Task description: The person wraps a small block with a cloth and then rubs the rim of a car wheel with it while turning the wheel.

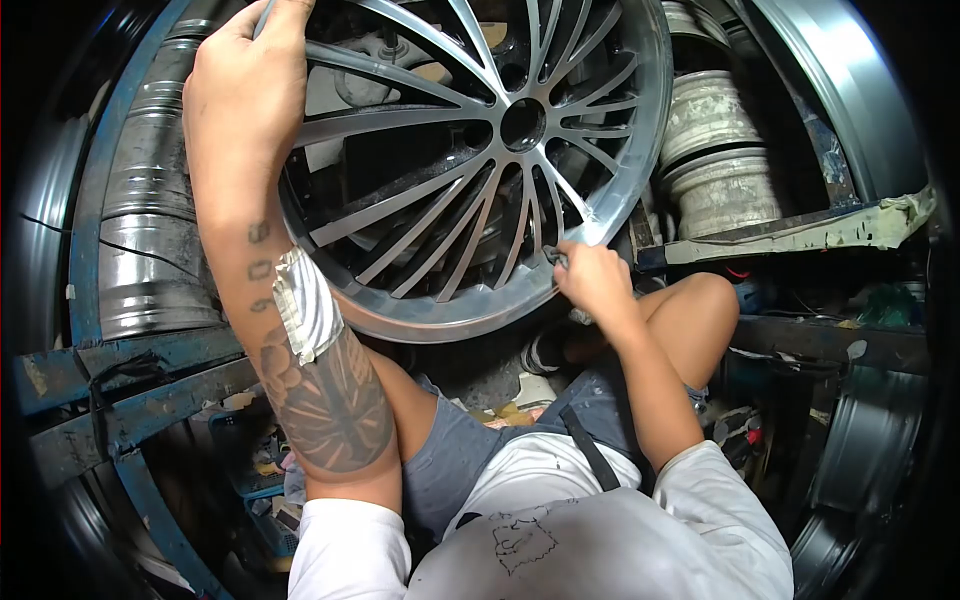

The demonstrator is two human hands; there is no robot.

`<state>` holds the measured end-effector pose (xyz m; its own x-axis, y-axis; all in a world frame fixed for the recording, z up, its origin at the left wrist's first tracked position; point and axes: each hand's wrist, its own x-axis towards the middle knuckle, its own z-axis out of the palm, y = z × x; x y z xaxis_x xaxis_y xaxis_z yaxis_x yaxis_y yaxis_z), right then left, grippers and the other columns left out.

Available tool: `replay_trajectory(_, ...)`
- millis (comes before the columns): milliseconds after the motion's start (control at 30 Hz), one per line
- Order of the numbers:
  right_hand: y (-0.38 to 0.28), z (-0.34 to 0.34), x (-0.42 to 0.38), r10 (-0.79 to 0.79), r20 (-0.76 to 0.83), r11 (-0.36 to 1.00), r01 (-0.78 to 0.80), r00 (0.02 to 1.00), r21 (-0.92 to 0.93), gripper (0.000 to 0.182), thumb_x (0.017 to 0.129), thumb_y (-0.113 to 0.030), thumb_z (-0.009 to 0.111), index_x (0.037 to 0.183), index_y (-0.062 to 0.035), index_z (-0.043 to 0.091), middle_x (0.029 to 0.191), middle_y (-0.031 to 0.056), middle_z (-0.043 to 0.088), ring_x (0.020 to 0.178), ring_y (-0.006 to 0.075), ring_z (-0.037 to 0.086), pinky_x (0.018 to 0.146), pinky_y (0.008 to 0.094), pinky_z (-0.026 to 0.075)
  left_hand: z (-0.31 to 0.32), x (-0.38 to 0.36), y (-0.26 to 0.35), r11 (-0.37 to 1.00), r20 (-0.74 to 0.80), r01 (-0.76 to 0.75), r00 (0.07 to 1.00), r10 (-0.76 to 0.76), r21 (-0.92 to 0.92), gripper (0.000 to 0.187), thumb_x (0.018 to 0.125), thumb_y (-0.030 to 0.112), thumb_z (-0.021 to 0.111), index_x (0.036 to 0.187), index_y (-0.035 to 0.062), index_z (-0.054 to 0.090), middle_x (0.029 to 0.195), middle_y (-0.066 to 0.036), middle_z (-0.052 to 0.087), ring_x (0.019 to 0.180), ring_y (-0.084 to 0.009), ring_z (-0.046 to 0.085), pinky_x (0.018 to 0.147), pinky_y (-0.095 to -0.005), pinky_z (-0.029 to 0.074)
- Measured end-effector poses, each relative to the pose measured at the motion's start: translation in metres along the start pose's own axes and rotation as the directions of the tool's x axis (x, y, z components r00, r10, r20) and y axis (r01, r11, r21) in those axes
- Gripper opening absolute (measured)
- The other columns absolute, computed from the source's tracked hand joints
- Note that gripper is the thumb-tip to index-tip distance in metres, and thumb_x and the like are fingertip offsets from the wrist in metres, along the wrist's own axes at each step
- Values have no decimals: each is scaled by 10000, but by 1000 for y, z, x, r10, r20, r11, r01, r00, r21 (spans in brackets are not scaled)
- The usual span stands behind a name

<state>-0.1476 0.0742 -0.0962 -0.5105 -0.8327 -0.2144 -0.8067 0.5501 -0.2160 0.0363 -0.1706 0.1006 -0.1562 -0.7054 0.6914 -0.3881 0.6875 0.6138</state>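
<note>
A large multi-spoke alloy wheel rim (521,125) stands tilted in front of me, with machined silver spoke faces and dark gaps. My right hand (595,282) is closed at the lower right of its lip, pinching a small dark grey pad or folded cloth (553,256) against the inner edge. My left hand (250,85) is raised at the upper left, beside the rim's left side. Its fingers look curled, with a sliver of something bluish between them, but the frame's top edge cuts them off. Silvery tape (305,305) is wrapped on my left forearm.
Stacked wheel barrels stand in racks at left (150,270) and at right (715,150). Blue metal frame bars (130,375) run beside my left arm. A large shiny rim (850,90) leans at the upper right. My knees are bent close below the rim, above a littered floor.
</note>
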Motion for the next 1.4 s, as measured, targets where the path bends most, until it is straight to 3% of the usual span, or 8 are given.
replay_trajectory(267, -5, -10, 8, 29, 65, 1000, -30, 997, 7, 258, 856, -232, 687, 1070, -100, 743, 919, 220, 751, 906, 411, 736, 831, 523, 579, -10, 1, 5, 996, 81, 38, 996, -44, 75, 373, 1028, 300, 605, 981, -52, 720, 759, -162, 671, 700, -209, 601, 688, -361, 467)
replay_trajectory(367, -18, -9, -3, 31, 165, 998, -21, 986, -60, 328, 838, -255, 699, 1138, -133, 752, 961, 217, 755, 917, 410, 735, 839, 513, 578, 19, 19, -99, 964, -3, 13, 1000, -14, -265, 380, 1033, 304, 601, 973, -53, 718, 751, -161, 667, 684, -214, 583, 683, -362, 465)
replay_trajectory(467, -6, -14, 7, 12, 127, 999, -6, 992, -43, 310, 834, -257, 697, 1110, -132, 764, 959, 211, 757, 905, 397, 740, 824, 502, 585, 10, 15, -67, 981, 20, -8, 1000, 12, -195, 391, 1033, 315, 604, 962, -52, 715, 731, -148, 643, 671, -198, 553, 671, -356, 455)
replay_trajectory(600, -12, -8, 3, -74, 191, 985, 102, 979, -142, 277, 848, -244, 693, 1087, -121, 763, 932, 198, 759, 871, 375, 748, 789, 499, 591, -4, 19, -38, 963, 127, 268, 955, -269, 32, 618, 953, 527, 682, 1299, 15, 706, 1198, -162, 751, 1154, -211, 676, 1034, -304, 450)
replay_trajectory(867, 12, -13, 15, -138, 88, 988, 143, 987, -62, 196, 816, -201, 667, 973, -120, 751, 830, 199, 741, 812, 391, 743, 730, 527, 590, -3, 20, -36, 943, 133, 334, 934, -330, -4, 614, 959, 482, 707, 1283, -40, 698, 1148, -140, 756, 1103, -172, 669, 1015, -286, 456)
replay_trajectory(1133, 10, -7, -1, -23, 68, 999, 25, 997, -36, 318, 847, -233, 689, 1143, -137, 755, 853, 202, 752, 834, 405, 746, 797, 535, 586, -3, 21, -42, 929, 147, 330, 940, -307, -168, 506, 978, 379, 727, 1260, -41, 715, 1157, -93, 759, 1100, -129, 664, 1007, -243, 452)
replay_trajectory(1333, 17, -6, -3, -51, -18, 997, 52, 999, 52, 175, 860, -213, 705, 978, -87, 678, 767, 228, 722, 762, 411, 742, 704, 540, 588, -3, 21, -50, 934, 163, 323, 940, -299, -151, 513, 974, 406, 728, 1254, -24, 726, 1145, -102, 762, 1101, -135, 665, 1009, -251, 453)
replay_trajectory(1400, -5, 10, -15, -45, 71, 983, 57, 996, -175, 250, 866, -252, 695, 1061, -97, 706, 807, 239, 735, 792, 401, 748, 718, 519, 596, -4, 20, -38, 944, 152, 324, 938, -312, -61, 522, 975, 416, 725, 1263, -20, 722, 1151, -107, 760, 1099, -137, 666, 1012, -254, 453)
